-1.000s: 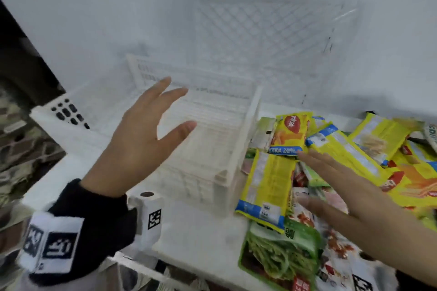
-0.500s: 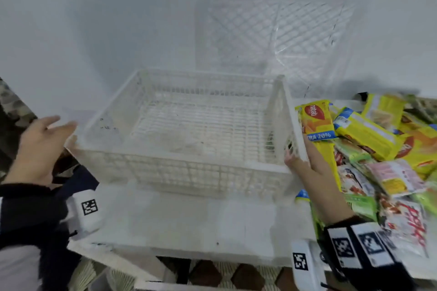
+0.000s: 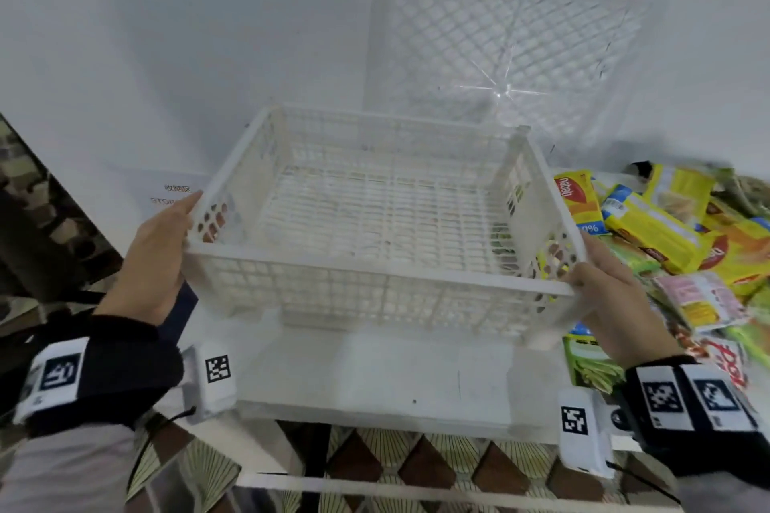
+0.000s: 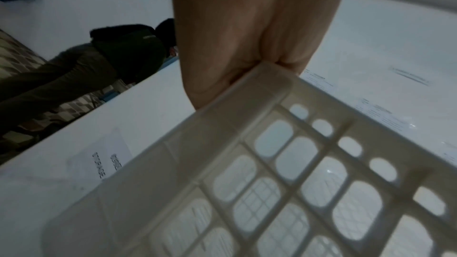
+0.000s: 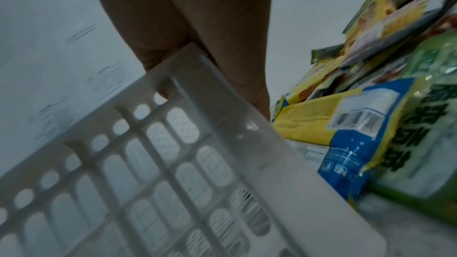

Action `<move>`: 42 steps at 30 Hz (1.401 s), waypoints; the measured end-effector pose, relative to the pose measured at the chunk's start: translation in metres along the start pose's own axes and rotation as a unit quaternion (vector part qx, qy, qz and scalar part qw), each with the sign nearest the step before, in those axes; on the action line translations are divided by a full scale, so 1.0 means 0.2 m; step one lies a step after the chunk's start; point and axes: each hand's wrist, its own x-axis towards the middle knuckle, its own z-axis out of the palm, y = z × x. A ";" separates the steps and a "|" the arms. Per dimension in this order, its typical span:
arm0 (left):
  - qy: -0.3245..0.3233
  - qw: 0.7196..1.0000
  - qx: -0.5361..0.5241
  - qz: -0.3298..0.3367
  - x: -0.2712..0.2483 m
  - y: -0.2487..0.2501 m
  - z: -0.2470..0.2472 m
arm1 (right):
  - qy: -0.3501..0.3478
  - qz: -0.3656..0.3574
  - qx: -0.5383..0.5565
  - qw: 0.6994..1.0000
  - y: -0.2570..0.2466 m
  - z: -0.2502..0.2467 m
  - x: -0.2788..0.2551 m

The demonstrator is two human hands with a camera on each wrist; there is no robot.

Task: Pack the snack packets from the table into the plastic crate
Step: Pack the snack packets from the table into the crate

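An empty white plastic crate (image 3: 375, 264) sits square in front of me on the white table (image 3: 375, 379). My left hand (image 3: 162, 254) grips its left side wall, fingertips showing through the wall's holes. My right hand (image 3: 604, 283) grips the right side wall the same way. In the left wrist view the left hand (image 4: 247, 36) clasps the crate rim (image 4: 259, 93). In the right wrist view the right hand (image 5: 197, 17) wraps over the crate rim (image 5: 197, 77). A pile of yellow, green and pink snack packets (image 3: 666, 229) lies right of the crate, also seen as snack packets (image 5: 346, 116) close beside the wall.
A clear mesh basket (image 3: 508, 54) leans against the white wall behind the crate. A printed sheet (image 3: 175, 196) lies on the table at the left. The table's front edge (image 3: 375, 419) is near me, patterned floor below. A person in dark clothes (image 4: 111, 56) stands off to the left.
Both hands were open over the crate and the packets a second ago. Now each grips a side wall. The crate has turned square to me and sits nearer the front edge.
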 end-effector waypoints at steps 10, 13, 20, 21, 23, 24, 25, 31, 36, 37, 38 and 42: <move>-0.004 1.000 0.008 0.010 -0.07 0.03 0.11 | 0.005 0.006 0.025 1.000 0.05 -0.08 0.00; 0.055 0.996 0.064 0.021 -0.06 0.05 0.07 | 0.007 0.005 0.023 1.000 0.06 -0.08 -0.02; 0.098 0.946 0.285 0.121 -0.02 0.17 0.23 | 0.015 0.025 0.007 1.000 0.06 -0.18 -0.09; 0.077 0.942 0.291 0.147 -0.10 0.26 0.37 | 0.014 0.023 0.000 1.000 0.06 -0.20 -0.09; 0.002 0.945 0.269 0.188 -0.29 0.42 0.68 | 0.011 0.011 -0.020 1.000 0.05 -0.26 -0.08; -0.042 0.942 0.262 0.206 -0.37 0.47 0.83 | 0.010 0.004 -0.039 0.999 0.05 -0.31 -0.07; -0.084 0.939 0.248 0.224 -0.44 0.50 0.96 | 0.003 -0.004 -0.061 0.998 0.05 -0.35 -0.06; -0.251 0.894 0.237 0.287 -0.76 0.50 1.64 | -0.089 -0.050 -0.203 0.974 0.05 -0.76 -0.04; -0.374 0.825 0.350 0.239 -0.91 0.33 2.11 | -0.080 -0.093 -0.424 0.897 0.05 -1.19 0.06; -0.387 0.815 0.369 0.223 -0.91 0.31 2.19 | -0.083 -0.098 -0.478 0.869 0.05 -1.26 0.10; -0.398 0.805 0.386 0.210 -0.91 0.30 2.27 | -0.087 -0.095 -0.545 0.828 0.06 -1.33 0.14; -0.403 0.770 0.457 0.189 -0.83 0.29 2.55 | -0.134 -0.062 -0.724 0.674 0.06 -1.50 0.35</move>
